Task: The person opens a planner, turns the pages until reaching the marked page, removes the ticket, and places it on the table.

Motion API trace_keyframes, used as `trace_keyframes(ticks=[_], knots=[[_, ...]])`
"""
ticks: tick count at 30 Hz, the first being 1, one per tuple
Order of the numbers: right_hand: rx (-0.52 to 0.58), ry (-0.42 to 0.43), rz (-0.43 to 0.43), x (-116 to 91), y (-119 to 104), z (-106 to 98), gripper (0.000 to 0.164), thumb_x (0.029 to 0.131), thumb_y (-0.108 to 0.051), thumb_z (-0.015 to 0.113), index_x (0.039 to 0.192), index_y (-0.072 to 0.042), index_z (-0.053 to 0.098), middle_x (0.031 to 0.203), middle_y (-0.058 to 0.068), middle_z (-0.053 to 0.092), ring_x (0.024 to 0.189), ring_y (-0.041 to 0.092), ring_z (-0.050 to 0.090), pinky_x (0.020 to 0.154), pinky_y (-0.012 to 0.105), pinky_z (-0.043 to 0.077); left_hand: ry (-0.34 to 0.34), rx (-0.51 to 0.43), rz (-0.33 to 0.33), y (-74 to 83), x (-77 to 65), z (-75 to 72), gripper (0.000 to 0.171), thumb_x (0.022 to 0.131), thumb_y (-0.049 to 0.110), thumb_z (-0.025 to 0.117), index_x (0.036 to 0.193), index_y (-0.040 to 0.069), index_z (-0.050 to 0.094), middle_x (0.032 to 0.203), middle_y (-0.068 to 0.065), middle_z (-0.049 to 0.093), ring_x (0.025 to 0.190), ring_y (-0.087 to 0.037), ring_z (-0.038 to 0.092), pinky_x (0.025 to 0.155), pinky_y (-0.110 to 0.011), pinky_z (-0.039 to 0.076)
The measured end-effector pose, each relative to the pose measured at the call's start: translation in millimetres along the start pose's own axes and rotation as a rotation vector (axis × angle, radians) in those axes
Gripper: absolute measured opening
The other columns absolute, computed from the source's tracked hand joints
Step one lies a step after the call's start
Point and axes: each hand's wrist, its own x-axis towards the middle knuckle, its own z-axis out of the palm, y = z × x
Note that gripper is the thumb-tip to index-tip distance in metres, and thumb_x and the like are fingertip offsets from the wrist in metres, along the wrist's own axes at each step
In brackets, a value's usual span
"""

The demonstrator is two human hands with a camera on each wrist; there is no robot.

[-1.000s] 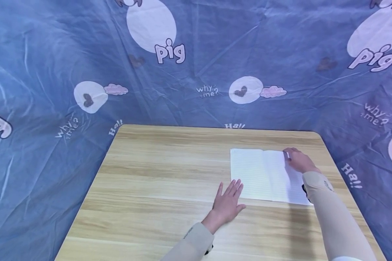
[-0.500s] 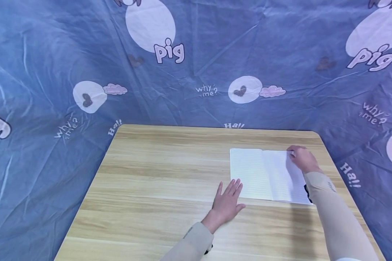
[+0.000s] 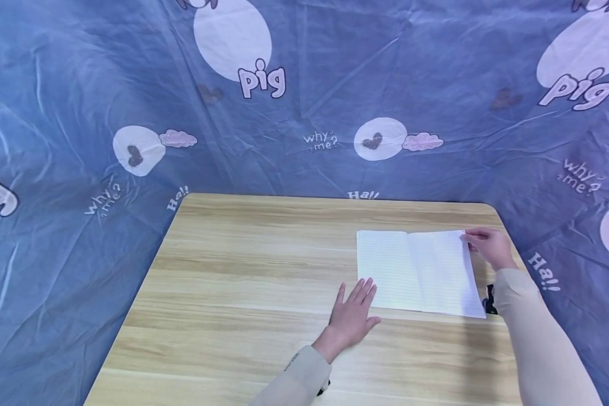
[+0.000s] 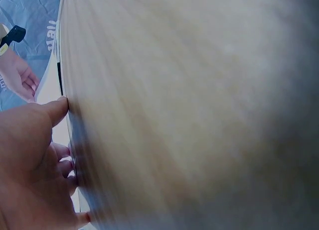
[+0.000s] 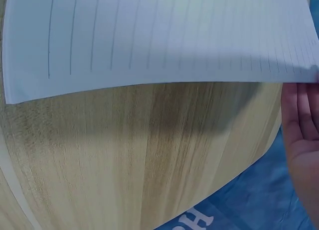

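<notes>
A crumpled blue cloth rises beyond twelve o'clock of the wood-grain table, whose near end is cut off. A lined notebook lies spread between two and three o'clock of the table's middle, its far right corner raised. The left hand, at the notebook's eight o'clock, lies palm down, its grip wide, fingertips over the near corner; the right hand, at two o'clock, pinches the raised corner in a narrow grip. The step in hand seems to be lifting that right side; the next move likely calls for a steady pinch and a gentle draw toward nine o'clock. How many leaves are raised cannot be told: the right wrist view cuts off the pinch. A black piece by the right wrist is only partly visible.
</notes>
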Motion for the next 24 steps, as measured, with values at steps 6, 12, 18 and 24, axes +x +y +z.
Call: trace_keyframes(ticks=[6,12,18,24], knots=[[0.232,-0.142,0.109,-3,5,-10,0.009,0.093,-0.02,0.069,0.088,-0.018,0.077,0.078,-0.018,0.069,0.07,0.001,0.067,0.064,0.022,0.058,-0.001,-0.009,0.001,-0.1,0.1,0.3,0.072,0.1,0.061,0.031,0.158,0.02,0.018,0.164,0.005,0.009,0.149,-0.013,0.008,0.119,-0.048,0.013],[0.256,-0.327,0.206,-10,5,-20,0.015,0.099,-0.023,0.061,0.092,-0.025,0.074,0.086,-0.018,0.068,0.078,0.001,0.065,0.071,0.022,0.057,0.006,-0.002,0.0,0.0,0.0,0.3,0.073,0.1,0.061,0.032,0.158,0.02,0.019,0.164,0.005,0.01,0.149,-0.013,0.008,0.119,-0.047,0.013],[0.418,-0.428,0.287,-16,6,-30,0.031,0.103,-0.015,0.052,0.085,-0.027,0.075,0.081,-0.011,0.064,0.072,0.002,0.061,0.067,0.019,0.055,0.005,-0.006,0.0,0.0,0.8,2.2,0.073,0.1,0.061,0.031,0.158,0.02,0.019,0.164,0.005,0.01,0.149,-0.013,0.008,0.119,-0.048,0.013],[0.455,-0.457,0.295,-24,0,-33,0.031,0.104,-0.019,0.049,0.089,-0.027,0.075,0.083,-0.009,0.067,0.075,0.001,0.062,0.067,0.018,0.054,-0.008,-0.015,0.002,-0.7,2.4,4.1,0.073,0.1,0.061,0.03,0.159,0.02,0.016,0.164,0.005,0.007,0.149,-0.013,0.006,0.12,-0.048,0.011]])
